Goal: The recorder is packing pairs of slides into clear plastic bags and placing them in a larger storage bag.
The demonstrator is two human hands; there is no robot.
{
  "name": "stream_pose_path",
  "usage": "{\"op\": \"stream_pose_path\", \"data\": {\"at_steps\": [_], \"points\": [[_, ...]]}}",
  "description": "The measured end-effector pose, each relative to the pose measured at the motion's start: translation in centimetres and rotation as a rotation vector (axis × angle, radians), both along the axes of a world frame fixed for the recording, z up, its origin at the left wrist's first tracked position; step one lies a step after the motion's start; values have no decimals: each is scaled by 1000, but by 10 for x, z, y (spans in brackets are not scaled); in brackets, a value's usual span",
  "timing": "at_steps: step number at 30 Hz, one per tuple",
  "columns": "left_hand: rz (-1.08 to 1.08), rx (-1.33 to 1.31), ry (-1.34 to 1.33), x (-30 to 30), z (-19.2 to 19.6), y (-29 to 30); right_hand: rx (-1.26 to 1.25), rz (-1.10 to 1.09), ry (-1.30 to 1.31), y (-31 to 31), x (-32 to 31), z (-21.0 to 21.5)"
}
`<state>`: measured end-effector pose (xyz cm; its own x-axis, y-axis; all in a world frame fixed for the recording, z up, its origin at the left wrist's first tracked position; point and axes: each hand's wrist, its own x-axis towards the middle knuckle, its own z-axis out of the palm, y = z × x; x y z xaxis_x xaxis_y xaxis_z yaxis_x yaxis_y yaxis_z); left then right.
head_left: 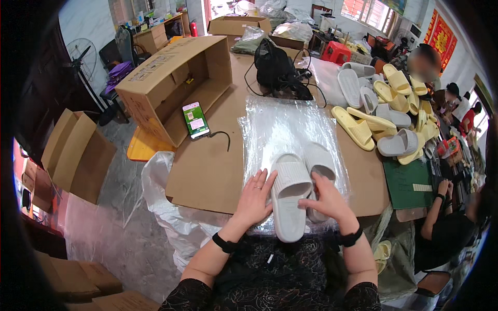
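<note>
Two bare hands work over a pair of grey slippers (pixel 293 194) lying on clear plastic bags (pixel 282 129) at the near edge of a cardboard-covered counter (pixel 207 171). The left hand (pixel 254 199) rests flat beside the front slipper, fingers spread. The right hand (pixel 327 199) grips the slippers, fingers curled on them. A phone (pixel 195 119) lies further back.
</note>
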<state>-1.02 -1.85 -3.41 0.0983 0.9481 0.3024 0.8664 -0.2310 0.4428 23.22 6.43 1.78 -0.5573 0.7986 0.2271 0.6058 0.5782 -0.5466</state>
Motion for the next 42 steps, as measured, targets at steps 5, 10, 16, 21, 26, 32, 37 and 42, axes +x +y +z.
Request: {"op": "stream_pose_path", "data": {"at_steps": [5, 10, 16, 21, 26, 32, 37, 42], "points": [[27, -9, -101, 0, -3, 1, -117, -148, -99, 23, -16, -3], [27, 40, -65, 0, -9, 1, 22, -280, -252, 31, -33, -15], [31, 26, -51, 0, -9, 1, 175, -271, -256, 35, -28, -24], [28, -10, -62, 0, -5, 0, 131, -431, -244, 20, -8, -22], [30, 29, -76, 1, -7, 0, 91, -360, -136, 14, 6, -32], [25, 58, -49, 1, -11, 1, 98, -356, -181, 16, 9, -40], [32, 71, -39, 1, -11, 0, 133, -383, -186, 9, 4, -39], [28, 59, -38, 2, -10, 0, 189, -390, -158, 10, 3, -45]]}}
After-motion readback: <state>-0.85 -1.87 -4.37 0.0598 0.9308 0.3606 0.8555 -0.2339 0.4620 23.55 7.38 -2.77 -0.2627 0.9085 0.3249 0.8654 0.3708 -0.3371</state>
